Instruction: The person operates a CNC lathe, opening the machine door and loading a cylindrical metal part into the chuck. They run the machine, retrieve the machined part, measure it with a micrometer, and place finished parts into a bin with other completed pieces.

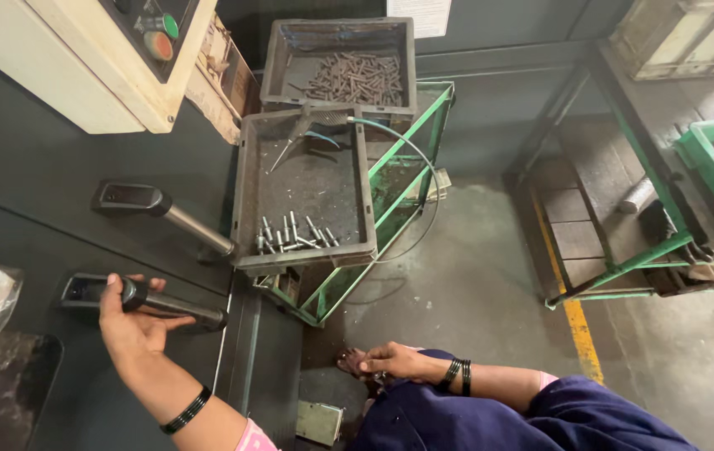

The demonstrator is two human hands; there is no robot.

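Handle [152, 302] on the machine door sits in the left hand [133, 327], fingers curled round it for a pulling grip; right hand [394, 362] hangs low, loosely closed, grasp unclear; tray [248, 209] of pins [294, 234] beyond

Dim, even light (edges warped).

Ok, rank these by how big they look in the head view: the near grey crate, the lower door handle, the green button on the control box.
1. Near grey crate, largest by far.
2. Lower door handle, gripped by the left hand.
3. Green button, smallest.

The handle lies closer to the camera, which enlarges it somewhat, but the order holds.
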